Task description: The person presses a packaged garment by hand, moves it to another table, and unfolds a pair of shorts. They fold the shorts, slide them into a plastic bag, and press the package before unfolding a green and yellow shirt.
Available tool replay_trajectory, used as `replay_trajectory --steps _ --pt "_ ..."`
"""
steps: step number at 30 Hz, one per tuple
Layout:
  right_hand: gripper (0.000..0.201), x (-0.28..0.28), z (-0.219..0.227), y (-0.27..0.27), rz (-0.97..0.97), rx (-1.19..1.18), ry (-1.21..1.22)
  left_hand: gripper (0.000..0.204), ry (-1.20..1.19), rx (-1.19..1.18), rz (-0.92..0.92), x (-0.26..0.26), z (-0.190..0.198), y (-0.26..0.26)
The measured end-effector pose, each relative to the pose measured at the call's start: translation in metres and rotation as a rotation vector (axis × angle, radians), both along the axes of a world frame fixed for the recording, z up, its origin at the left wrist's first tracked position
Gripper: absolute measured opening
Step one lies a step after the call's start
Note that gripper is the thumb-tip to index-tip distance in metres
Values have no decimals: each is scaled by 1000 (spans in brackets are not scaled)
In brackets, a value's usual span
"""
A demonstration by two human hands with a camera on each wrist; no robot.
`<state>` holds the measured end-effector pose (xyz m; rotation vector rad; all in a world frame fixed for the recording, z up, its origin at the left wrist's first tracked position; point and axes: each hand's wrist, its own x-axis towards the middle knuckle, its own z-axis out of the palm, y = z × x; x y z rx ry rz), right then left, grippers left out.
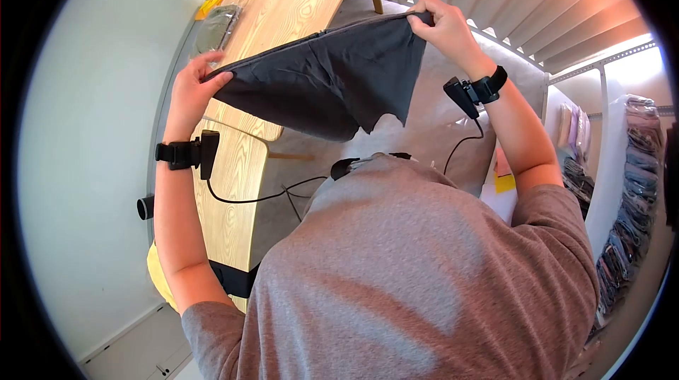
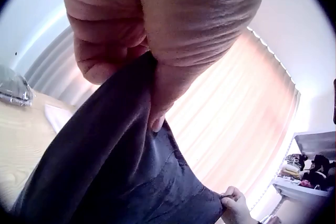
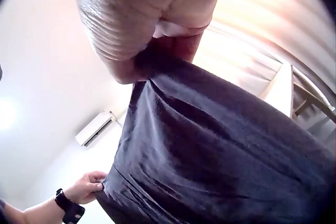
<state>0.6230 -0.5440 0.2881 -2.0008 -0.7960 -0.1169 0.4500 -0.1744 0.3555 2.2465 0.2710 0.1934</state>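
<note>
Our fingers (image 2: 157, 103) are pinched tight on the top edge of the dark cloth (image 1: 325, 76), left hand (image 1: 194, 90) at one corner and right hand (image 1: 442, 26) at the other, so it hangs stretched in the air above the wooden table (image 1: 283, 19), not touching it. Looks like we're at the hold-it-up-and-spread-it stage. Next move probably needs both corners kept level and taut while we lower it flat, with that clear plastic bag (image 1: 216, 26) sitting at the table's edge.
</note>
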Motion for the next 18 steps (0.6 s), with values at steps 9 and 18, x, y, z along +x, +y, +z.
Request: replay_trajectory --steps 9,18 --pt "30 -2 30 6 234 52 121 17 -61 -117 -54 -17 -3 8" --pt "31 21 20 11 459 205 659 15 -106 -374 92 -22 -29 17"
